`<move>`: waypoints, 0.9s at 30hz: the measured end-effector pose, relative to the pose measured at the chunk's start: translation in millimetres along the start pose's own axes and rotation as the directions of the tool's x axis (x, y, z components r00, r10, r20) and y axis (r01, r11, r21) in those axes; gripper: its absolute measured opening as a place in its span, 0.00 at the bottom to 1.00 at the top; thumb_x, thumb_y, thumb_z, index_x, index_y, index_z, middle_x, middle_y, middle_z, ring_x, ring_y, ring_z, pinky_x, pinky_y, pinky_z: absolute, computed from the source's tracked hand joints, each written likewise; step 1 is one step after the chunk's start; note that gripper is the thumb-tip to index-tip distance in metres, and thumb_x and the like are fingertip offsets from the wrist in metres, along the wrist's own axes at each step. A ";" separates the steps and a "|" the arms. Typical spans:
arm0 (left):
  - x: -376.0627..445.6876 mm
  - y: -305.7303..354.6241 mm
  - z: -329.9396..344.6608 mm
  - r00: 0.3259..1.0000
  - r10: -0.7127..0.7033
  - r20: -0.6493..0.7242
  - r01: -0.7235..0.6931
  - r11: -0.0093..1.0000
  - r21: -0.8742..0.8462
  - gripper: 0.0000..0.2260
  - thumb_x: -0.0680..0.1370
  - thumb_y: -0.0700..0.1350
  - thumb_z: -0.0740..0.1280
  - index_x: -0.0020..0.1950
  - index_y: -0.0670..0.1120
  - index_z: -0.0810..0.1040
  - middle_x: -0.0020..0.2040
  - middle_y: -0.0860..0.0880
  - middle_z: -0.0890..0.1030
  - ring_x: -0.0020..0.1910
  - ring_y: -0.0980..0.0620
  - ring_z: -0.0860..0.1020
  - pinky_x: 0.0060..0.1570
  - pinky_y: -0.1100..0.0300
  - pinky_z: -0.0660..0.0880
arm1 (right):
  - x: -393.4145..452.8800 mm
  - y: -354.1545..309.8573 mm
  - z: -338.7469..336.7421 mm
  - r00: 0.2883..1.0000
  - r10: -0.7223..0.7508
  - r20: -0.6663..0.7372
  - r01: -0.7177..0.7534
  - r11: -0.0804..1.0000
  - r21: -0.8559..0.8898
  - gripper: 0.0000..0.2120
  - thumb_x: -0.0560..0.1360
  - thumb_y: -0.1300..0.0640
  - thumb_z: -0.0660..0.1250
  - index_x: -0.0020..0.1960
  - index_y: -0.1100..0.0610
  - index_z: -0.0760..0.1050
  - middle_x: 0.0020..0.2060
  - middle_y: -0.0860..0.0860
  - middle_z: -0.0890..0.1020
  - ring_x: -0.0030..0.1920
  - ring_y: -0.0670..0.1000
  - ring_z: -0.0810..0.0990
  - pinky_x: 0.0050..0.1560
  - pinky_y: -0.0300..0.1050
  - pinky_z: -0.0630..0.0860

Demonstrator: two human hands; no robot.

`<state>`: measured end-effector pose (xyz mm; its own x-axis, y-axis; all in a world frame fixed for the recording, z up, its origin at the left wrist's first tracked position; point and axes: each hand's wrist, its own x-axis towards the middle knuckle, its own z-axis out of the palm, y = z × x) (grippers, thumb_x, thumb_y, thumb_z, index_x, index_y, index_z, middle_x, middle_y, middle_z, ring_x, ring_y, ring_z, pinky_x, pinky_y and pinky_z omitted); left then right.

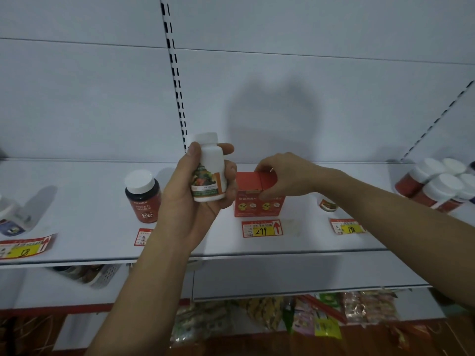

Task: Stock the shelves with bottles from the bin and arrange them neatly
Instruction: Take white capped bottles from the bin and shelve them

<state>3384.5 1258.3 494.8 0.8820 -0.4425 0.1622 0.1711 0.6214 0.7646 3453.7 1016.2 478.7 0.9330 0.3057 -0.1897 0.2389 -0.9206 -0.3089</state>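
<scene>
We hold a bottle and a box at the shelf.
Left hand (190,191) grips the white bottle (208,173); right hand (285,176) pinches the red box (257,199), bare shelf (90,201) leftward.

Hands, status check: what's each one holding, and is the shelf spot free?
Left hand grips white bottle, held above shelf. Right hand pinches red box on shelf. Box fills the 299-tag spot.

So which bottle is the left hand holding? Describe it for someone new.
Start at the white shelf with the price tags. Just left of the red box, the left hand grips a white bottle raised off the shelf. Unlike its dark Fe neighbour, its label shows vegetables.
</scene>
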 end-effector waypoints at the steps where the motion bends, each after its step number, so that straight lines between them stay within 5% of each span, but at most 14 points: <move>1: 0.9 -0.3 0.2 1.000 -0.005 0.001 0.005 1.000 -0.003 0.26 0.72 0.61 0.71 0.58 0.42 0.80 0.41 0.45 0.80 0.33 0.50 0.76 0.33 0.61 0.72 | -2.5 -0.2 -2.0 1.000 0.007 0.004 -0.007 1.000 0.016 0.34 0.69 0.38 0.77 0.69 0.50 0.72 0.58 0.45 0.78 0.55 0.47 0.79 0.50 0.38 0.76; 4: 4.9 -1.0 0.6 0.999 -0.033 -0.001 0.033 0.999 0.002 0.26 0.77 0.62 0.62 0.61 0.41 0.77 0.41 0.44 0.79 0.33 0.49 0.75 0.32 0.60 0.71 | -18.2 -8.6 -19.8 0.978 -0.045 -0.205 0.056 0.997 0.048 0.29 0.75 0.37 0.69 0.71 0.47 0.71 0.62 0.45 0.78 0.57 0.44 0.76 0.58 0.46 0.78; 7: 14.0 -5.1 6.8 0.999 -0.043 -0.010 0.044 0.996 0.080 0.26 0.79 0.61 0.55 0.65 0.42 0.73 0.42 0.41 0.80 0.36 0.46 0.77 0.35 0.58 0.71 | -42.0 -29.8 -59.6 0.899 -0.129 -0.418 0.221 0.959 0.178 0.14 0.82 0.47 0.63 0.65 0.49 0.77 0.54 0.46 0.82 0.50 0.46 0.81 0.47 0.40 0.78; 12: 42.8 -28.7 30.7 0.998 -0.006 0.062 -0.009 0.968 0.250 0.28 0.79 0.53 0.58 0.79 0.52 0.59 0.49 0.46 0.84 0.48 0.45 0.83 0.46 0.51 0.79 | -78.6 -42.4 -109.4 0.926 -0.229 -0.299 0.304 0.923 0.237 0.13 0.82 0.51 0.66 0.65 0.52 0.79 0.51 0.47 0.83 0.42 0.51 0.84 0.39 0.41 0.79; 18: 75.9 -69.8 61.9 0.970 -0.070 0.232 -0.029 0.917 0.398 0.33 0.77 0.42 0.61 0.75 0.67 0.53 0.71 0.39 0.72 0.55 0.43 0.83 0.52 0.45 0.80 | -113.9 -9.7 -122.2 0.966 -0.099 -0.240 0.150 0.967 0.205 0.17 0.75 0.48 0.73 0.62 0.52 0.80 0.48 0.47 0.84 0.43 0.49 0.84 0.43 0.38 0.79; 22: 88.6 -103.2 90.1 0.960 -0.092 0.265 -0.022 0.918 0.397 0.36 0.76 0.40 0.61 0.78 0.63 0.51 0.64 0.52 0.79 0.55 0.42 0.83 0.50 0.46 0.79 | -139.6 21.0 -127.8 0.978 -0.074 -0.197 0.114 0.973 0.202 0.18 0.74 0.50 0.74 0.62 0.55 0.80 0.50 0.47 0.85 0.46 0.48 0.84 0.45 0.39 0.80; 27: 93.6 -136.8 114.9 0.962 -0.089 0.259 -0.048 0.876 0.480 0.34 0.76 0.45 0.60 0.80 0.58 0.51 0.59 0.52 0.82 0.59 0.46 0.81 0.59 0.50 0.78 | -154.7 64.9 -129.9 0.982 -0.072 -0.173 0.091 0.990 0.105 0.18 0.75 0.48 0.74 0.61 0.53 0.80 0.50 0.44 0.85 0.48 0.46 0.83 0.49 0.41 0.80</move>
<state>3393.2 1057.6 477.1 0.7189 -0.6488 0.2494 -0.1032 0.2553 0.9614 3359.7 877.5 609.1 0.9460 0.3241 -0.0027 0.2930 -0.8585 -0.4208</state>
